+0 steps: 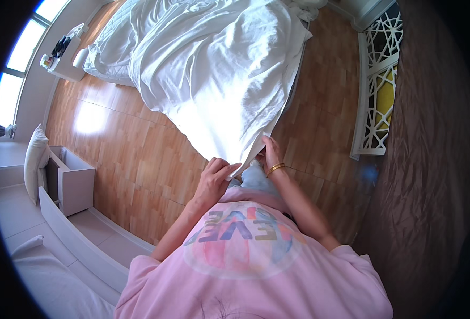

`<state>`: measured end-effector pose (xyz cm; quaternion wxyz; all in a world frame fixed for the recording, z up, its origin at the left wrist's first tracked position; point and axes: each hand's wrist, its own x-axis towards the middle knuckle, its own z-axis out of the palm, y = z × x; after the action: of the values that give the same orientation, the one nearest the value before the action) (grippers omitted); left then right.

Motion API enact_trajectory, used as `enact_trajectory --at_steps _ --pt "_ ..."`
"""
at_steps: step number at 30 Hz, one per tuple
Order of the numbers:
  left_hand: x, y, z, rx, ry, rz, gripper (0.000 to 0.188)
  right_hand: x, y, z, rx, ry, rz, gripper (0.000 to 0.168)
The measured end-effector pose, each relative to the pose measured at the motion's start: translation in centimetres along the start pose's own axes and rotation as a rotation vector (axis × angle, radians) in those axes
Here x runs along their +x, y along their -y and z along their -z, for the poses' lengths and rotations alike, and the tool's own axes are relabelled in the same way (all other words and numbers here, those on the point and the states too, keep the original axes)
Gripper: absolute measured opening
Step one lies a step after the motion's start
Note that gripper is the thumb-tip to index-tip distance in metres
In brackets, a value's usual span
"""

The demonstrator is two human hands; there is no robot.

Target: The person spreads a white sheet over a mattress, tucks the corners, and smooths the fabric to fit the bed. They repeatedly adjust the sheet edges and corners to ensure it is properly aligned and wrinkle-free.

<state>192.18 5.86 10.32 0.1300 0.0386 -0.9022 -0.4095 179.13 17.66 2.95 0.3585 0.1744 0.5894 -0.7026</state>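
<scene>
A wrinkled white cloth cover (219,75), like a duvet cover or sheet, spreads over the bed and narrows to a corner near my waist. At that corner my left hand (215,179) pinches the cloth between thumb and fingers. My right hand (272,151), with gold bangles at the wrist, grips the cover's right edge a little farther up. Between the two hands the edge is pulled fairly straight. Beneath the cover, the quilted white mattress (109,73) shows at its left side.
Wooden flooring (139,147) surrounds the bed. On the left are an open drawer (77,183), a white pillow (36,159) on a ledge, and a small white cabinet (65,63) by the window. A white lattice panel (378,91) and a brown curtain (430,159) stand on the right.
</scene>
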Motion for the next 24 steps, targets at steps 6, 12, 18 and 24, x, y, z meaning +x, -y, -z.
enact_trajectory --at_steps 6,12,18,24 --pt "0.1 -0.1 -0.1 -0.005 0.002 -0.029 0.041 3.5 -1.4 -0.3 0.029 -0.122 0.150 0.031" --pt "0.1 0.3 0.1 -0.008 -0.018 -0.020 0.041 3.4 -1.7 0.2 -0.424 -0.207 0.418 0.021" --pt "0.1 0.6 -0.3 -0.020 -0.058 0.018 0.039 2.7 -1.6 0.2 -0.078 -0.122 0.148 0.015" --pt "0.4 0.6 -0.1 0.025 -0.024 -0.058 0.040 3.0 -0.5 0.7 0.121 0.062 -0.125 0.018"
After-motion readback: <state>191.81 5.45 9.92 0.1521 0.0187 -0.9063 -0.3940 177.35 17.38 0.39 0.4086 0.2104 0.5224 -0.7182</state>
